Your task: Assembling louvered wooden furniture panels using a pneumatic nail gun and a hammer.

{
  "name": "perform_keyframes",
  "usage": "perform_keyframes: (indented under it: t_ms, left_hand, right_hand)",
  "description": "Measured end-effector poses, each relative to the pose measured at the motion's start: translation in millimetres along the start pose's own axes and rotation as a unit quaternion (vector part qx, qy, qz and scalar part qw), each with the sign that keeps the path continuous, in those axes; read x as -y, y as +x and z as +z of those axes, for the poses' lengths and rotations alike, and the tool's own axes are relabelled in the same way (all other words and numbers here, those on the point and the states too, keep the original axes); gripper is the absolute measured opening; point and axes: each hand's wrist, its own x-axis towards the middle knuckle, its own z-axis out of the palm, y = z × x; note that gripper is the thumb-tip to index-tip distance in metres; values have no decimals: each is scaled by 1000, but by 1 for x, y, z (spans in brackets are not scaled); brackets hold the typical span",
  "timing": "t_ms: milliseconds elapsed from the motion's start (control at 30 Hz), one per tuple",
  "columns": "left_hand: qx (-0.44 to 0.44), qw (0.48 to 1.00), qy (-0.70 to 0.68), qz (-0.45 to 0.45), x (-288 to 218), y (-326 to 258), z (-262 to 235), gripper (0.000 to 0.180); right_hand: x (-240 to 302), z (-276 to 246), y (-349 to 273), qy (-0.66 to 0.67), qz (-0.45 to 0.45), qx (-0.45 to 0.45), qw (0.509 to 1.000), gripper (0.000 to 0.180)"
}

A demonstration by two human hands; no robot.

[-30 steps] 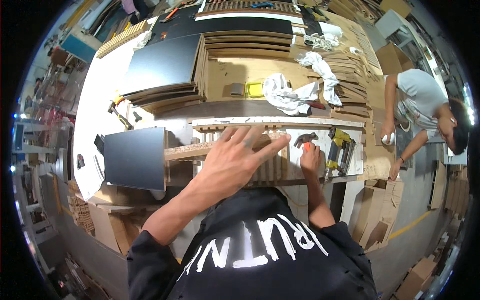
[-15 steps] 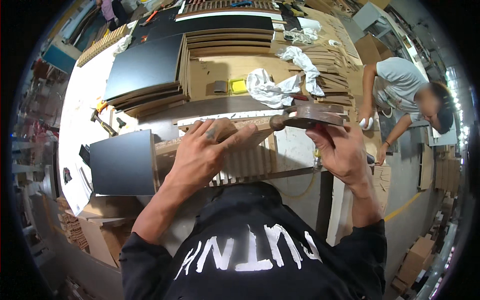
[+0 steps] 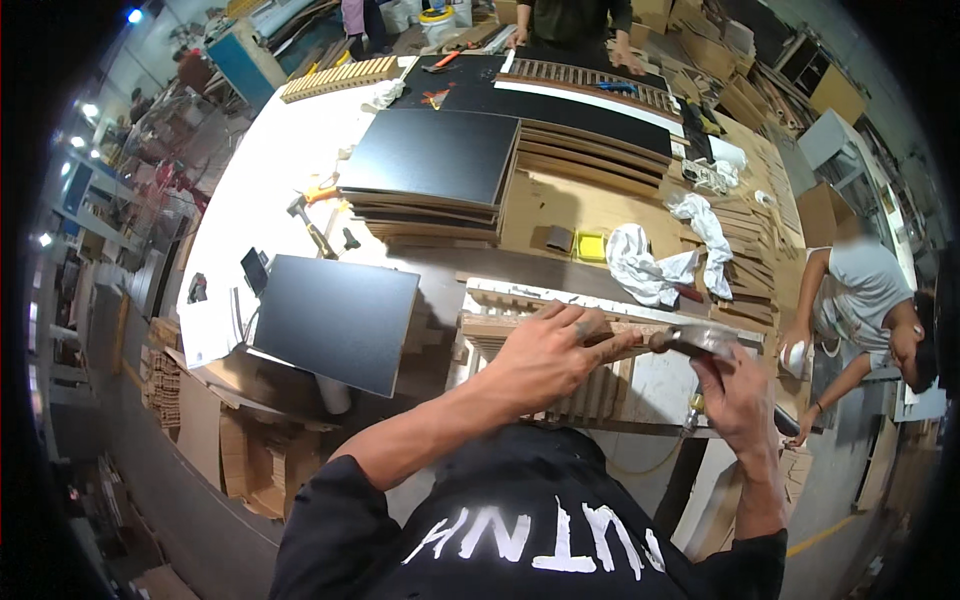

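My left hand [image 3: 548,352] is wrapped over a wooden board [image 3: 485,328] standing on its edge, its thumb stretched along the top. My right hand [image 3: 742,402] grips what looks like a claw hammer [image 3: 705,340], its round face close to the board's right part, beside my left thumb. I cannot tell whether it touches. Its dark handle end sticks out behind my fist. Below the board lies a row of pale wooden slats [image 3: 606,392], partly hidden by my left arm. A white slotted strip [image 3: 520,294] runs along its far side.
Black panels [image 3: 430,150] are stacked ahead; another black panel [image 3: 335,322] lies at left near a hammer [image 3: 312,226]. White cloths [image 3: 640,265], a yellow tray [image 3: 590,246] and loose wood strips [image 3: 745,270] lie beyond. One person [image 3: 870,300] works at right, another [image 3: 570,25] at the far end.
The hammer has come down from above the board to near its edge. My view has shifted, so the table sits farther right and lower, and a person at the far end shows.
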Motion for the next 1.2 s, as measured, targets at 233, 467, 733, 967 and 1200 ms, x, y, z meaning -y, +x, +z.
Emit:
perform_keyframes:
  t_ms: [233, 467, 733, 967, 1200]
  left_hand:
    - [-12, 1000, 4, -7, 14, -30, -19, 61]
    - [-106, 993, -18, -42, 50, -76, -28, 70]
    - [-165, 963, -186, -100, 60, -85, -19, 75]
    - [-289, 704, -626, -172, 68, -99, 11, 89]
    - [-302, 705, -620, -165, 75, -102, 19, 86]
  right_hand:
    - [-1, 9, 3, 10, 35, 54, 998, 12]
    - [7, 27, 16, 41, 21, 87, 995, 16]
    - [34, 34, 40, 32, 31, 112, 993, 16]
    - [62, 60, 74, 24, -50, 89, 995, 11]
    - [87, 81, 99, 18, -78, 138, 987, 16]
